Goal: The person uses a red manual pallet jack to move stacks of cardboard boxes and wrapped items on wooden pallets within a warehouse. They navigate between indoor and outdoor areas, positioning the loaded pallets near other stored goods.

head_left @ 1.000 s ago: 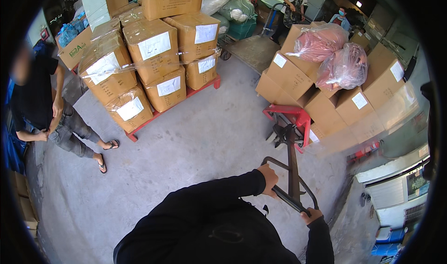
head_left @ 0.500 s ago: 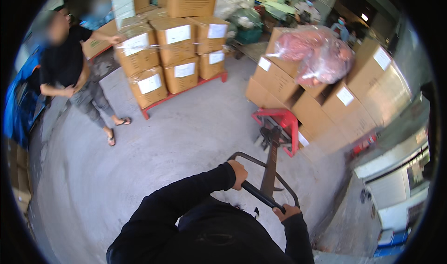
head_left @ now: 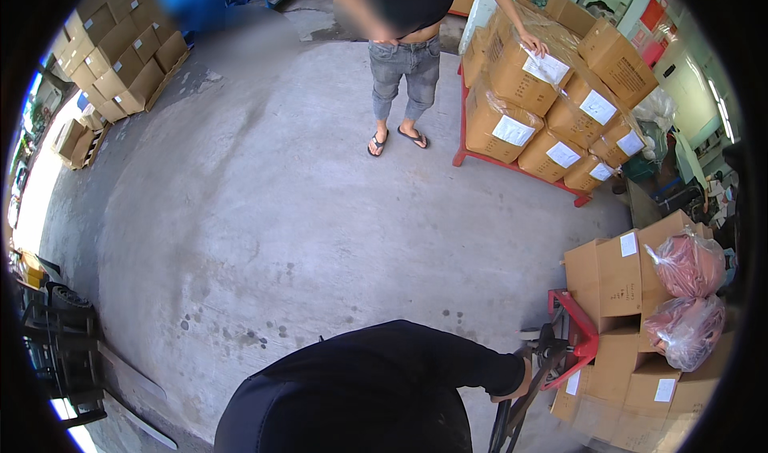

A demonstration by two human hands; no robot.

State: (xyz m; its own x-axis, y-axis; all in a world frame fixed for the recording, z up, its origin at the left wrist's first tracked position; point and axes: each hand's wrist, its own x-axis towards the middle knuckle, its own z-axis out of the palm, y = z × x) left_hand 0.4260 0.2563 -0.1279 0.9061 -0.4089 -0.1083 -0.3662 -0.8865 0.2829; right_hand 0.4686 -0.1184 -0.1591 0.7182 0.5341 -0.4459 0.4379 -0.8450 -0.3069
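At the lower right, my left arm in a black sleeve reaches across to the dark handle (head_left: 500, 425) of a red pallet jack. My left hand (head_left: 522, 379) is closed on this handle, its fingers partly hidden by the sleeve and the metal. The red pallet jack (head_left: 584, 325) stands against stacked brown cartons (head_left: 620, 281), some with white labels. Two clear bags of pinkish-red material (head_left: 686, 329) rest on that load. My right hand is out of view.
A person in a black top and grey trousers (head_left: 404, 73) stands ahead, one hand on wrapped cartons (head_left: 520, 77) on a red pallet (head_left: 520, 175). More cartons (head_left: 120, 61) are stacked at the far left. Dark frames and planks (head_left: 132, 369) line the lower left. Grey concrete floor (head_left: 280, 189) lies between.
The view has swung left, so the pallet jack and its load now appear farther right and lower. My left hand is still on the handle; my right hand has left the picture.
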